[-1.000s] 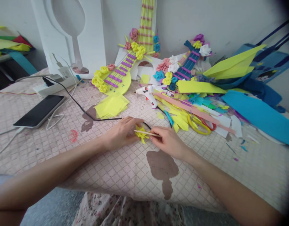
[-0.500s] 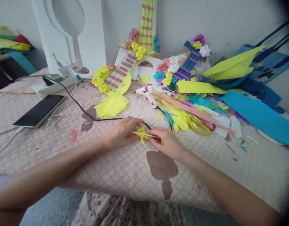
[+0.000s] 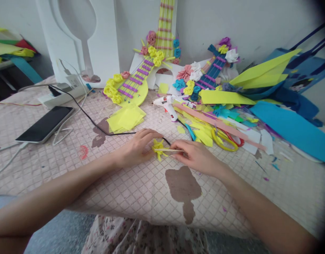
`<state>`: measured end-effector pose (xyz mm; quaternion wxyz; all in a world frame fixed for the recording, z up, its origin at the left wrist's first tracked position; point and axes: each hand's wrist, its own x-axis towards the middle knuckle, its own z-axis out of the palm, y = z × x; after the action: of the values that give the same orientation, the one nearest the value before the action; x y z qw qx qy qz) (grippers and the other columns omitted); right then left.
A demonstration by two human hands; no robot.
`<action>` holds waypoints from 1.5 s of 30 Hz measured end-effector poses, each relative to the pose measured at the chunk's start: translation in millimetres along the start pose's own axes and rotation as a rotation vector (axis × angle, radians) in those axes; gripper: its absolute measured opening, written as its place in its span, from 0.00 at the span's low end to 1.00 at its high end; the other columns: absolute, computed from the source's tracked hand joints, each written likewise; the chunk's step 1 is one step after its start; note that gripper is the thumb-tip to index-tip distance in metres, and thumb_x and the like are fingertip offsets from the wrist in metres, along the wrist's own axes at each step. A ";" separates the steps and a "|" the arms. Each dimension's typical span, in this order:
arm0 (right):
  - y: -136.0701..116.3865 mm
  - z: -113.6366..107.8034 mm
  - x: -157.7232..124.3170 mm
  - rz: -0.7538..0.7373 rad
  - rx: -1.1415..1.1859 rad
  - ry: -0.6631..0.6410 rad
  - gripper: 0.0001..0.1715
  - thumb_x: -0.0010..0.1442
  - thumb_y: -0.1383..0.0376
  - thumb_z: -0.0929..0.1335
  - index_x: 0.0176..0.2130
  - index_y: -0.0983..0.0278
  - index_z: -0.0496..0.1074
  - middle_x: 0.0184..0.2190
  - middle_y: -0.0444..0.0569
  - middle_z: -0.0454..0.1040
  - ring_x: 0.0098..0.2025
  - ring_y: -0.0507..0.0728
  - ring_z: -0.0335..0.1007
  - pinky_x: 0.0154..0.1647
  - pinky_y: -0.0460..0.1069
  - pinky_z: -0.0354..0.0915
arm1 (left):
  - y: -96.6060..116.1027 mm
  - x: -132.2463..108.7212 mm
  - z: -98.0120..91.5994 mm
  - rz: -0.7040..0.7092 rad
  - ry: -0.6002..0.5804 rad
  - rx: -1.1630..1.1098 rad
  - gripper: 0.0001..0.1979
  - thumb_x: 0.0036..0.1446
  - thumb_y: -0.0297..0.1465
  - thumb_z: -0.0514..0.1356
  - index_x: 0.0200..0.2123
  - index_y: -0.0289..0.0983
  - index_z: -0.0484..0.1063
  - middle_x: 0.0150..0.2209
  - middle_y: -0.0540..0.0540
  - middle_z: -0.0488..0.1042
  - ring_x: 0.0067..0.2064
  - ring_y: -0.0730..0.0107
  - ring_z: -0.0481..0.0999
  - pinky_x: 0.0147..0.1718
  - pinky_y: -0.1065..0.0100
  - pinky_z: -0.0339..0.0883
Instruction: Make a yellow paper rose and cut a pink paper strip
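On the quilted cloth in front of me is a small yellow paper flower with several pointed strips spread out. My left hand curls around its left side, thumb and fingers at its edge; the exact contact is partly hidden. My right hand is closed on a thin wooden stick, which points left across the flower. Whether the stick's tip presses on the paper I cannot tell. Behind my hands runs a black cord.
A white glue gun lies beyond my hands. Yellow paper squares are at left, near a phone and power strip. Yellow-handled scissors and paper scraps lie right. Decorated paper instruments lean behind.
My right hand has shifted slightly right, drawing the stick back a little, and the stick now lies more level. More of the flower shows. My left hand has barely moved.
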<state>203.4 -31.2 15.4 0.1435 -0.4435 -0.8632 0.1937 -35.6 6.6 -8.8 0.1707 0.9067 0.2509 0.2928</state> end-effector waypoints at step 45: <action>-1.4 5.4 -5.1 -0.037 -0.222 0.050 0.09 0.64 0.62 0.60 0.36 0.63 0.66 0.32 0.45 0.73 0.31 0.51 0.68 0.30 0.46 0.56 | 16.9 -2.9 11.8 -0.050 0.076 0.125 0.23 0.52 0.30 0.64 0.50 0.36 0.61 0.47 0.40 0.66 0.51 0.58 0.65 0.50 0.56 0.61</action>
<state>203.0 -37.3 10.9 0.1185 -0.4451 -0.8837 0.0832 -24.4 -10.7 -11.4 0.1116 0.8974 0.2974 0.3063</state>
